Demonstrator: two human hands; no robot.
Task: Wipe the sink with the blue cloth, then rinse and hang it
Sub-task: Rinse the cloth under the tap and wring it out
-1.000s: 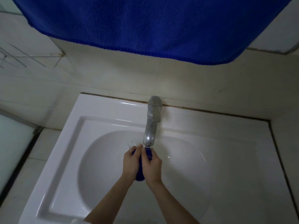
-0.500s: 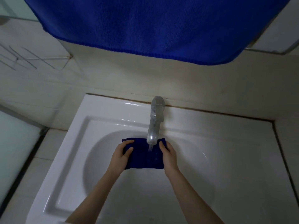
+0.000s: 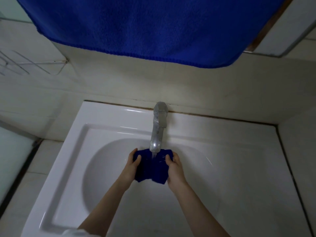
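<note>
As I look down over the basin, a large blue towel hangs across the whole top of my view, its stitched lower edge curving above the pale tiled wall. Below that wall sits the white sink, a square rim around a round bowl, with a dark seam where the rim meets the tiles. On the wall to my left a thin wire rack shows, partly blurred. The metal tap rises from the back rim at the middle and reaches forward over the bowl.

Directly under its spout I hold the blue cloth above the bowl, bunched and sagging in folds between my hands. My left hand grips the cloth's left side, thumb on top and fingers curled round the edge. My right hand grips the right side the same way, fingers wrapped over the fabric. The two hands are apart, with only the cloth between them. A narrow stream of water falls from the spout onto the middle of the cloth. A bit of white sleeve shows at the bottom edge by my left arm.
</note>
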